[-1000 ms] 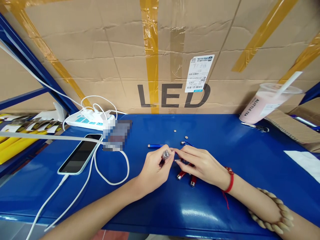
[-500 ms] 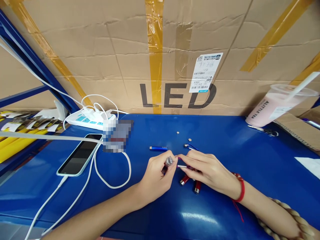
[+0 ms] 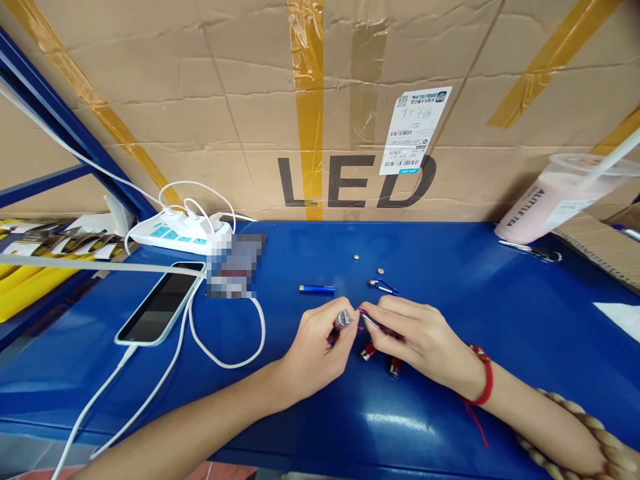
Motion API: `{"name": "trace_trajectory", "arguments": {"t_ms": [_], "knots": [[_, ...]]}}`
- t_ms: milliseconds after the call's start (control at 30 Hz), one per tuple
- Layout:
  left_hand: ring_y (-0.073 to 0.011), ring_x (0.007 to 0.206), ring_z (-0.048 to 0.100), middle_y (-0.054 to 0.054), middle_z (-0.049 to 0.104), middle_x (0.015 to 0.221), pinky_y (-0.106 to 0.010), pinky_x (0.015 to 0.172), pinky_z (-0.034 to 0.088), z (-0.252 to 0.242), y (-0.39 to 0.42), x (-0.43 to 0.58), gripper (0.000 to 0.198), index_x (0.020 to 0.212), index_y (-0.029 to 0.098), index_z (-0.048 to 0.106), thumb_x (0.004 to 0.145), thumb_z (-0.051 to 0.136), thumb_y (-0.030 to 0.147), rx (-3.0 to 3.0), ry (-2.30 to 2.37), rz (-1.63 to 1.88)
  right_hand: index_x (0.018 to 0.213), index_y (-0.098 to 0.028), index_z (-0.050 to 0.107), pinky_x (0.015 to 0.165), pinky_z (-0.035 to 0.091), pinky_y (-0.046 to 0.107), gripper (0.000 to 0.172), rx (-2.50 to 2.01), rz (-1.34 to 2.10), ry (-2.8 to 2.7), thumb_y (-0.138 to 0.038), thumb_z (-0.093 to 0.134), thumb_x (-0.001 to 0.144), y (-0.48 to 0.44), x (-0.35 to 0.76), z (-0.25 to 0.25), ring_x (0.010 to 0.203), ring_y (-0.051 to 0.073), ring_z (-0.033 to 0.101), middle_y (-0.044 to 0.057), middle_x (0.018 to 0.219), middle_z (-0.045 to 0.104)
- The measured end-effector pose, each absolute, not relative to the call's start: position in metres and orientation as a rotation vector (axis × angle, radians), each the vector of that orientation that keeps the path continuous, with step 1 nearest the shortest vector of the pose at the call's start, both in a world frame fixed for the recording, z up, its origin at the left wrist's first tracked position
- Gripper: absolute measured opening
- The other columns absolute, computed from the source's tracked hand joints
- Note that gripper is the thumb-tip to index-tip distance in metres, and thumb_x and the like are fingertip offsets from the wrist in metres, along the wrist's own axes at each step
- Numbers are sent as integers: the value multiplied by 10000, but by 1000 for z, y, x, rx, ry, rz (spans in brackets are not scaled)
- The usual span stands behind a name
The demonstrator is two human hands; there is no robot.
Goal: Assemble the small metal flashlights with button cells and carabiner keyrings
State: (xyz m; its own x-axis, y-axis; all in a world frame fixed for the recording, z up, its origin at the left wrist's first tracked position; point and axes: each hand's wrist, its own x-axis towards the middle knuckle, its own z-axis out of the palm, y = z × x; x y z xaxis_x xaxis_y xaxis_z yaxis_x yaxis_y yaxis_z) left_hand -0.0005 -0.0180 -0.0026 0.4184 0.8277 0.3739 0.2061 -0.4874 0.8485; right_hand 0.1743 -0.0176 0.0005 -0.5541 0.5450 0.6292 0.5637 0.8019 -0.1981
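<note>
My left hand (image 3: 323,343) is closed around a small tube with a silver end (image 3: 343,320); its body is mostly hidden by the fingers. Touching or almost touching that hand, my right hand (image 3: 413,337) pinches a small purple carabiner (image 3: 369,319) with a silver bar. Partly under the right hand lie two red tubes with silver ends, a left one (image 3: 369,351) and a right one (image 3: 395,367). Beyond the hands are a blue tube (image 3: 317,289) and a blue carabiner with a metal cap (image 3: 384,287). Two button cells, one farther (image 3: 357,257) and one nearer (image 3: 381,271), rest behind them.
A phone (image 3: 161,303) on a white charging cable (image 3: 263,333) and a power strip (image 3: 175,235) occupy the left of the blue table (image 3: 300,427). Behind stands a large cardboard box (image 3: 250,120). A tilted drink cup (image 3: 540,203) and keys (image 3: 530,251) are at the right.
The purple carabiner has turned in my right fingers, its silver bar now slanting up toward my left hand. The camera view has shifted slightly. Both hands keep their grip.
</note>
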Motion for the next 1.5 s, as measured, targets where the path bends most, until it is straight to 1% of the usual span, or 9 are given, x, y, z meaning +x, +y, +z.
{"name": "trace_trajectory", "arguments": {"t_ms": [100, 200, 333, 533, 700, 933, 1267, 1400, 1500], "knots": [[-90, 503, 345, 44, 397, 562, -234, 512, 307, -2, -16, 1, 291, 608, 194, 364, 893, 422, 211, 1855, 921, 1054, 885, -116, 630, 554, 446, 222, 219, -819, -35, -2295, -207, 435, 929, -15, 177, 1, 566, 110, 510, 33, 662, 577], [-97, 548, 421, 34, 462, 578, -227, 551, 347, 2, -15, 1, 319, 597, 199, 323, 872, 475, 252, 1733, 947, 1068, 942, -124, 621, 593, 460, 216, 195, -829, -70, -2293, -201, 442, 927, -12, 181, 6, 616, 112, 542, 40, 714, 598], [-80, 511, 361, 47, 449, 600, -220, 511, 313, 5, -17, 3, 303, 633, 203, 319, 821, 549, 262, 1768, 953, 976, 1063, -141, 596, 634, 461, 201, 201, -896, -188, -2193, -191, 464, 920, -13, 188, 14, 626, 103, 537, 24, 719, 576], [-76, 492, 342, 68, 383, 556, -211, 494, 305, -3, -20, 7, 288, 646, 208, 287, 830, 508, 225, 1849, 885, 783, 1060, -136, 605, 624, 457, 181, 226, -894, -206, -2240, -213, 429, 941, -16, 186, 12, 675, 99, 571, 35, 763, 607], [-105, 528, 489, 33, 511, 560, -224, 546, 381, -6, -20, 6, 228, 646, 199, 348, 850, 446, 176, 1798, 818, 722, 1070, -120, 599, 601, 452, 197, 250, -810, -123, -2257, -210, 397, 955, -17, 182, 8, 702, 110, 570, 48, 780, 617], [-119, 558, 510, 7, 547, 574, -240, 588, 390, -4, -19, 6, 261, 614, 180, 429, 872, 408, 157, 1819, 789, 679, 1139, -126, 570, 621, 465, 215, 267, -812, -56, -2300, -210, 398, 954, -18, 182, 5, 715, 122, 550, 53, 809, 612], [-100, 541, 487, 40, 537, 542, -225, 587, 380, 0, -20, 6, 273, 627, 199, 339, 883, 433, 190, 1726, 844, 768, 1104, -109, 586, 663, 496, 217, 261, -785, -166, -2228, -173, 389, 946, -16, 180, 5, 783, 135, 596, 85, 856, 647], [-106, 569, 535, 44, 569, 586, -221, 595, 395, 4, -17, 4, 136, 758, 187, 447, 890, 450, 220, 1740, 911, 787, 1142, -122, 573, 549, 469, 203, 279, -827, -149, -2288, -207, 387, 951, -13, 183, 3, 711, 124, 592, 65, 812, 638], [-127, 642, 590, 34, 615, 661, -229, 621, 422, 2, -16, 4, 55, 888, 194, 452, 898, 451, 248, 1728, 975, 756, 1180, -138, 563, 496, 440, 189, 309, -843, -115, -2339, -246, 376, 960, -9, 187, 3, 657, 105, 591, 49, 796, 632]]}}
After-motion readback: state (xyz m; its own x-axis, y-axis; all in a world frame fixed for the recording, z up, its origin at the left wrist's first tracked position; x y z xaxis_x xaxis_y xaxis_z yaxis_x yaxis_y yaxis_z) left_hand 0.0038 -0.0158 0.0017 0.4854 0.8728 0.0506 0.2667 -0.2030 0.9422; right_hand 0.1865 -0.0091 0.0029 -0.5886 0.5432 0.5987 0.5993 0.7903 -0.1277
